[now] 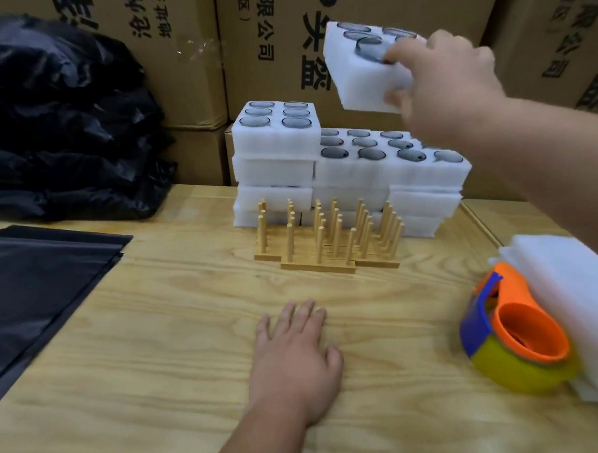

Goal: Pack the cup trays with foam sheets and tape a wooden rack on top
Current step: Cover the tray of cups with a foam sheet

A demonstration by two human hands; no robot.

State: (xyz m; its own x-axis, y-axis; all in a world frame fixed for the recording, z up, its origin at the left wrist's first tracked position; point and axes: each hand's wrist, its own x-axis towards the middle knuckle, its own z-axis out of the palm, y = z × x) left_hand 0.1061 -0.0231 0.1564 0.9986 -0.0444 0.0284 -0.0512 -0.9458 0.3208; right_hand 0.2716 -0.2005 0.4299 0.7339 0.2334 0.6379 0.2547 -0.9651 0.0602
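Flat on the counter (192,333), nearest the head camera, lies the left hand (293,356), fingers spread, holding nothing. Up and to its right, the right hand (445,79) grips a cup tray (359,76) in the air, a finger hooked into a cup. Beyond the left hand stand wooden racks (325,239); to its right, foam sheets (567,283) and tape dispenser (511,337). Packing seems barely begun; nothing is taped.

Left hand (293,360) lies flat, fingers spread; right hand (445,79) is raised, its grip closed.
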